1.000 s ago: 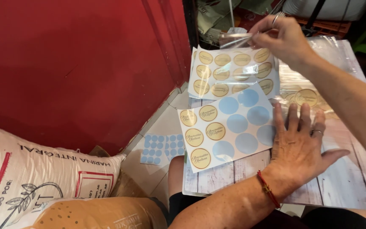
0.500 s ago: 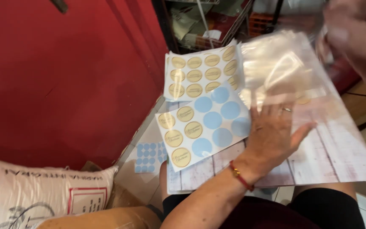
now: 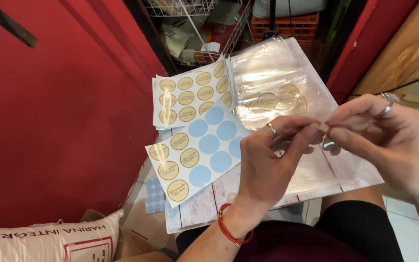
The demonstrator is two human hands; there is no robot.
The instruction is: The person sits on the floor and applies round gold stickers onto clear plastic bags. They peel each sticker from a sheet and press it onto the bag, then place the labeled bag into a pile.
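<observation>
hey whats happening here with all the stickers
A person holds both hands together above a board on their lap: the left hand and right hand meet at the fingertips, pinching something too small to make out. Below lie a partly used sticker sheet, a fuller sheet and clear plastic bags.

The left hand wore a slim silver ring on one finger, and a thin red cord bracelet circled its wrist. The right hand carried a broader silver ring with a raised top. Both forearms were bare, without sleeves. Dark, nearly black clothing covered the lap.
</observation>
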